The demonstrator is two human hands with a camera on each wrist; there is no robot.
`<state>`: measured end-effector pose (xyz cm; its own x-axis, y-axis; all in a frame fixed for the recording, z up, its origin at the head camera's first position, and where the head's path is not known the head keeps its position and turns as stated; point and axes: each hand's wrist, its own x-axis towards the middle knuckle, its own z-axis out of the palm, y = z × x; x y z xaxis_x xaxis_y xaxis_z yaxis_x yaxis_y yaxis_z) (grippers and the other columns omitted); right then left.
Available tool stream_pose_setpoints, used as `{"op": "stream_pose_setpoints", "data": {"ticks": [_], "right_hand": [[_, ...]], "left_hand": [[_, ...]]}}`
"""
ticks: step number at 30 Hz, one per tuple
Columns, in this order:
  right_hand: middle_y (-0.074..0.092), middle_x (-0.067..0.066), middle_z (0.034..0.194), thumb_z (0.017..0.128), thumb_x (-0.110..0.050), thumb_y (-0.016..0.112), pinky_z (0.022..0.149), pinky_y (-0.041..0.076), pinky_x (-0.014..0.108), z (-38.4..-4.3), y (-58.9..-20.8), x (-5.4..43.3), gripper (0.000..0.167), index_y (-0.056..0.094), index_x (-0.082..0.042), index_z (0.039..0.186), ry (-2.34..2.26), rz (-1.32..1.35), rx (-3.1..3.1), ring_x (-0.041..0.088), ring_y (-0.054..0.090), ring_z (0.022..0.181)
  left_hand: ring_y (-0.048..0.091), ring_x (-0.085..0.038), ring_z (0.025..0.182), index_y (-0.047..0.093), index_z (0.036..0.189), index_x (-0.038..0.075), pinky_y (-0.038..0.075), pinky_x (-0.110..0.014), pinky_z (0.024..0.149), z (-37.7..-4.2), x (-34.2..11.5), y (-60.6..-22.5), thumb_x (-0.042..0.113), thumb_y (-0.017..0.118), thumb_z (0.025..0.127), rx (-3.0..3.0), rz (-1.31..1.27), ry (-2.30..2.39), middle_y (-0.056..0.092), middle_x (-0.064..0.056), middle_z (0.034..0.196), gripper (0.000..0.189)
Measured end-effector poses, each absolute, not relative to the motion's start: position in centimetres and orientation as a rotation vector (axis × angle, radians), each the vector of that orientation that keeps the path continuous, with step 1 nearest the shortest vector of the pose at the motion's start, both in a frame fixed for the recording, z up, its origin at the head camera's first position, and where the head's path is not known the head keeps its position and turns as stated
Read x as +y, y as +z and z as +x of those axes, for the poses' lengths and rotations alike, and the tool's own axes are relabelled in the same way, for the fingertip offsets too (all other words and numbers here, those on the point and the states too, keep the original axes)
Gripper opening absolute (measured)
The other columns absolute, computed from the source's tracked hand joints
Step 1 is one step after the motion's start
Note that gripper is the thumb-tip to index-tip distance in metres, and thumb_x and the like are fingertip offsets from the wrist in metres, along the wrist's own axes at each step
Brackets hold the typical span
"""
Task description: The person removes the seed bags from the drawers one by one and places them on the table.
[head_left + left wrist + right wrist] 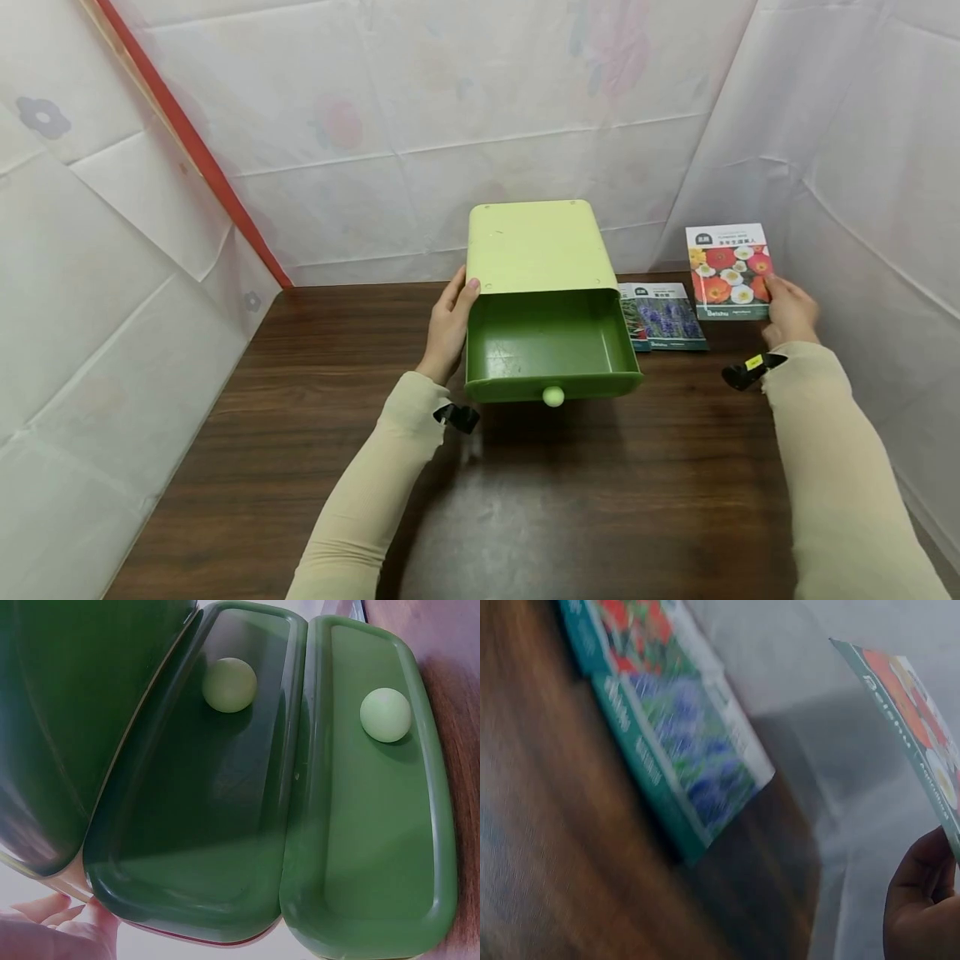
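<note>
A green drawer cabinet [536,246] stands near the back of the table, its top drawer [553,383] pulled out and bare inside. My left hand [446,325] rests along the cabinet's left side, thumb at the front edge by the top corner. Two closed drawer fronts with round pale knobs [229,685] show below the open drawer in the left wrist view. On the right, my right hand [795,312] pinches a flower seed packet [731,275] by its lower right edge, raised, with red, orange and white flowers facing me.
A seed packet with purple flowers [666,318] lies on the table just right of the cabinet. Another packet with red flowers [639,634] lies beside it, partly hidden by the cabinet in the head view. White patterned sheeting [420,125] encloses the dark wooden table [315,400].
</note>
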<state>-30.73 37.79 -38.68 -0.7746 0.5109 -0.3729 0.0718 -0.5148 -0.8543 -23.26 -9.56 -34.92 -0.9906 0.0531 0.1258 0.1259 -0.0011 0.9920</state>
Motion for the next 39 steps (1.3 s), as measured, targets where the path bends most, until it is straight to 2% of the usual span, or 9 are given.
{"op": "stream_pose_setpoints", "data": {"ticks": [12, 15, 21, 26, 29, 32, 35, 37, 39], "right_hand": [[0.060, -0.007, 0.057, 0.089, -0.017, 0.071, 0.051, 0.048, 0.014, -30.1, -42.3, 38.4, 0.020, 0.067, -0.018, 0.070, 2.315, -1.171, -1.341, 0.003, 0.056, 0.059], [0.059, -0.011, 0.062, 0.090, -0.018, 0.070, 0.052, 0.047, 0.013, -30.0, -42.6, 38.3, 0.020, 0.065, -0.019, 0.070, 2.280, -1.237, -1.382, 0.001, 0.054, 0.065], [0.056, -0.017, 0.095, 0.089, -0.021, 0.070, 0.079, 0.044, 0.011, -30.4, -42.7, 38.1, 0.013, 0.063, -0.022, 0.079, 2.219, -1.357, -1.436, -0.004, 0.049, 0.091], [0.052, -0.019, 0.100, 0.089, -0.021, 0.070, 0.088, 0.038, 0.012, -30.6, -42.8, 38.1, 0.010, 0.061, -0.025, 0.088, 2.141, -1.400, -1.525, -0.004, 0.044, 0.095], [0.048, -0.020, 0.098, 0.087, -0.019, 0.071, 0.083, 0.039, 0.011, -30.3, -43.1, 38.3, 0.021, 0.053, -0.026, 0.097, 2.053, -1.410, -1.688, -0.003, 0.042, 0.092], [0.045, -0.016, 0.094, 0.087, -0.016, 0.070, 0.065, 0.043, 0.017, -30.0, -43.6, 38.4, 0.026, 0.050, -0.022, 0.102, 1.922, -1.379, -1.917, 0.001, 0.043, 0.075], [0.048, -0.008, 0.100, 0.090, -0.013, 0.064, 0.056, 0.042, 0.022, -29.5, -44.2, 38.3, 0.034, 0.057, -0.016, 0.123, 1.772, -1.284, -2.145, 0.008, 0.042, 0.067], [0.055, 0.006, 0.116, 0.092, -0.013, 0.060, 0.070, 0.050, 0.025, -29.2, -44.5, 38.0, 0.049, 0.052, -0.008, 0.140, 1.671, -1.224, -2.263, 0.015, 0.055, 0.084], [0.050, 0.017, 0.137, 0.093, -0.013, 0.055, 0.093, 0.050, 0.031, -29.0, -44.7, 37.7, 0.056, 0.044, -0.003, 0.147, 1.576, -1.172, -2.346, 0.025, 0.054, 0.113]], "left_hand": [[0.024, -0.017, 0.150, 0.023, 0.157, 0.019, 0.032, -0.038, 0.118, -23.2, -9.4, -34.7, 0.039, 0.047, 0.103, -2.182, -0.228, -2.186, 0.022, 0.001, 0.163, 0.062], [0.024, -0.017, 0.150, 0.023, 0.157, 0.019, 0.032, -0.039, 0.118, -23.2, -9.4, -34.8, 0.039, 0.047, 0.103, -2.184, -0.237, -2.194, 0.022, 0.002, 0.163, 0.063], [0.026, -0.018, 0.149, 0.024, 0.157, 0.019, 0.033, -0.040, 0.117, -23.2, -9.3, -34.8, 0.039, 0.047, 0.103, -2.179, -0.230, -2.197, 0.023, 0.001, 0.163, 0.063], [0.026, -0.019, 0.149, 0.024, 0.157, 0.019, 0.033, -0.041, 0.117, -23.2, -9.3, -34.8, 0.039, 0.047, 0.103, -2.183, -0.221, -2.196, 0.023, 0.001, 0.163, 0.062], [0.025, -0.018, 0.149, 0.024, 0.157, 0.019, 0.032, -0.040, 0.118, -23.2, -9.3, -34.8, 0.039, 0.047, 0.103, -2.185, -0.212, -2.192, 0.023, 0.001, 0.163, 0.062], [0.025, -0.018, 0.149, 0.024, 0.157, 0.018, 0.031, -0.040, 0.118, -23.2, -9.3, -34.8, 0.040, 0.048, 0.103, -2.183, -0.207, -2.190, 0.024, 0.000, 0.163, 0.063], [0.026, -0.018, 0.149, 0.024, 0.157, 0.017, 0.032, -0.039, 0.118, -23.2, -9.3, -34.7, 0.039, 0.048, 0.103, -2.176, -0.204, -2.194, 0.024, 0.000, 0.163, 0.063], [0.026, -0.018, 0.149, 0.024, 0.157, 0.018, 0.032, -0.039, 0.118, -23.1, -9.3, -34.7, 0.039, 0.048, 0.103, -2.181, -0.199, -2.194, 0.024, 0.001, 0.163, 0.063], [0.026, -0.018, 0.149, 0.024, 0.157, 0.018, 0.032, -0.039, 0.118, -23.1, -9.3, -34.7, 0.039, 0.048, 0.103, -2.183, -0.200, -2.193, 0.023, 0.000, 0.163, 0.063]]}}
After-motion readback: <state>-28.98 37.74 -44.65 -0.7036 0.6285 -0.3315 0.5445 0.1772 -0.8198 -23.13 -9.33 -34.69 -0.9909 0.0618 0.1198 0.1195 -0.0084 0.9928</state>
